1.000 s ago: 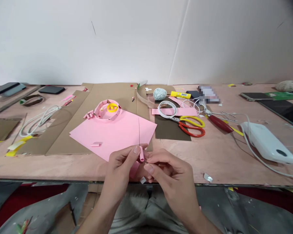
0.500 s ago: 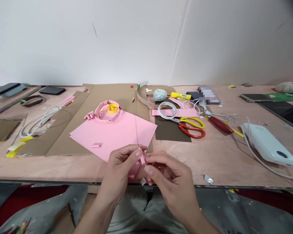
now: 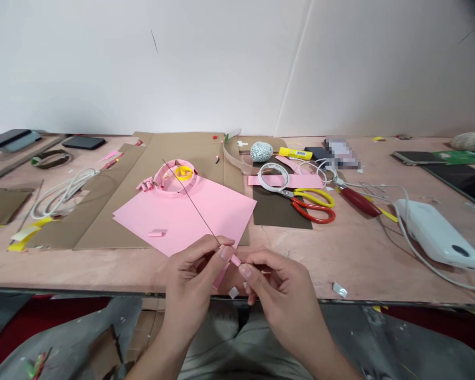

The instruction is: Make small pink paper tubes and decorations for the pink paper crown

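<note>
My left hand (image 3: 196, 272) pinches a small rolled pink paper tube (image 3: 235, 259) between thumb and forefinger. A thin dark stick (image 3: 198, 211) sticks out of the tube's far end and slants up to the left. My right hand (image 3: 283, 285) is closed at the tube's near end, thumb and forefinger together where the stick's short end seems to be; the fingertips hide it. Beneath the hands lie pink paper sheets (image 3: 206, 208) and a narrow pink strip (image 3: 220, 277). One loose paper roll (image 3: 157, 233) rests on the sheet.
Behind is a pink paper ring (image 3: 167, 191) with a yellow tape roll (image 3: 183, 173) inside and several small rolls (image 3: 144, 184) beside it. To the right lie white tape (image 3: 274, 177), scissors (image 3: 312, 206), a glue stick (image 3: 295, 153), red-handled pliers (image 3: 360, 201) and a white power bank (image 3: 439, 232).
The stick has swung from nearly upright to a leftward slant, and the paper tube has tilted with it. The right fingertips have shifted slightly at the tube's near end.
</note>
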`<move>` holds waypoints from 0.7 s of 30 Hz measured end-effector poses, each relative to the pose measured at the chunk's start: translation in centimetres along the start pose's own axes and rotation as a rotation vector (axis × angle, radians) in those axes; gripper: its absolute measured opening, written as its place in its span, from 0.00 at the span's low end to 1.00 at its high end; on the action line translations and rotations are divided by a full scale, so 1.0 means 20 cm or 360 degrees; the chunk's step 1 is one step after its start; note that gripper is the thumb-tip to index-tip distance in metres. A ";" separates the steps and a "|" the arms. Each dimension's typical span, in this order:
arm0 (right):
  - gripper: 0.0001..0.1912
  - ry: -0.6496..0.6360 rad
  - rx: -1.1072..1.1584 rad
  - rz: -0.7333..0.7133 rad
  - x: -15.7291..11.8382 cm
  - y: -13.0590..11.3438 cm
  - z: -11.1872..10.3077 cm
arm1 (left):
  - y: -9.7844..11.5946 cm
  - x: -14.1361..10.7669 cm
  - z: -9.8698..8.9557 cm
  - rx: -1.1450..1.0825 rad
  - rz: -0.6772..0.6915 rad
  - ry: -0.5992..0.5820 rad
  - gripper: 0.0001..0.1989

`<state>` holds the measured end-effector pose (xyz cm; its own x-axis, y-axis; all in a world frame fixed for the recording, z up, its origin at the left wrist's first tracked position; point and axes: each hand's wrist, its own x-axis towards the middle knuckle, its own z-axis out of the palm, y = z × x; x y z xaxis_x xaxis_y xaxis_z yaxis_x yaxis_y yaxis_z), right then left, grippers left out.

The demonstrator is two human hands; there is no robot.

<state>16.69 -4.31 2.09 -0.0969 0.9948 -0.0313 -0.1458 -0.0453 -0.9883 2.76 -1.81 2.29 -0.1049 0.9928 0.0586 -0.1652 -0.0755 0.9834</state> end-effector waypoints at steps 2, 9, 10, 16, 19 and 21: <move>0.12 -0.0029 -0.0063 0.0042 0.00 -0.01 -0.01 | 0.01 -0.02 0.01 0.0100 0.0058 0.0031 0.03; 0.10 -0.0092 0.0174 0.0144 0.00 -0.02 -0.02 | -0.01 -0.02 0.00 0.0069 0.0038 0.0053 0.05; 0.09 -0.0082 0.0238 0.0146 0.01 -0.02 -0.01 | -0.02 -0.01 -0.01 0.0026 -0.0004 0.0059 0.06; 0.10 -0.0061 0.0064 0.0083 0.00 0.00 -0.01 | -0.03 0.02 -0.03 -0.0228 -0.0135 0.0091 0.08; 0.11 -0.0154 -0.0192 0.0021 -0.03 -0.02 -0.05 | -0.01 0.04 -0.04 -0.0483 -0.0167 0.0248 0.11; 0.12 -0.0174 -0.0312 0.0047 -0.07 -0.02 -0.11 | 0.01 0.05 -0.08 -0.0601 -0.0214 0.0331 0.14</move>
<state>19.01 -5.42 2.27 -0.2058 0.9770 -0.0550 0.0517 -0.0453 -0.9976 1.09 -0.88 2.25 -0.2463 0.9592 -0.1390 -0.5333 -0.0144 0.8458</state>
